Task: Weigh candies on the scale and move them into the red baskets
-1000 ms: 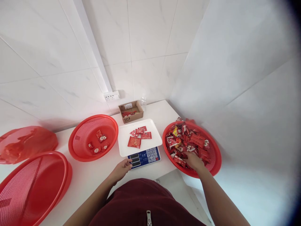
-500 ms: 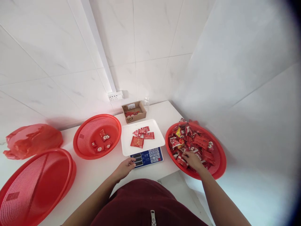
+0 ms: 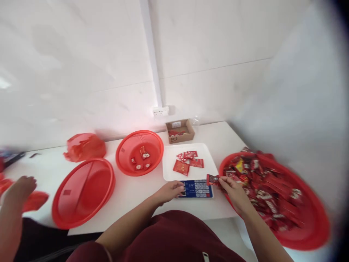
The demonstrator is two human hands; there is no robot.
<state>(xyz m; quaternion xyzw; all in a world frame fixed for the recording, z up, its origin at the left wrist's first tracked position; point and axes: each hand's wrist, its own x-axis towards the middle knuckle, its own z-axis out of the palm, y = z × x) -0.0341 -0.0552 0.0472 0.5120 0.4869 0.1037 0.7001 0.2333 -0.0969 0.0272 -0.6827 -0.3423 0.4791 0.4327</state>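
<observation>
My right hand (image 3: 235, 191) pinches a small dark-red wrapped snack packet (image 3: 212, 179) between thumb and fingertips, over the near right corner of the weighing scale. Its white tray (image 3: 169, 173) carries several red packets (image 3: 181, 167), lying loosely grouped. By the left end of the blue keypad panel (image 3: 192, 189), my left hand (image 3: 168, 192) rests with fingers loosely bent and thumb apart, nothing visible in it. To the right, a red plastic basket (image 3: 317, 233) is heaped with many wrapped packets (image 3: 268, 189).
Left of the scale stands a red basket (image 3: 120, 160) with several packets, then another red basket (image 3: 58, 211). Behind are a red plastic bag (image 3: 86, 147) and a cardboard box (image 3: 181, 138). At far left, another person's hand (image 3: 23, 187) is near red plastic.
My right hand has lifted out of the heaped basket with a packet and moved left to the scale. The view has swung left, bringing another person's arm into sight.
</observation>
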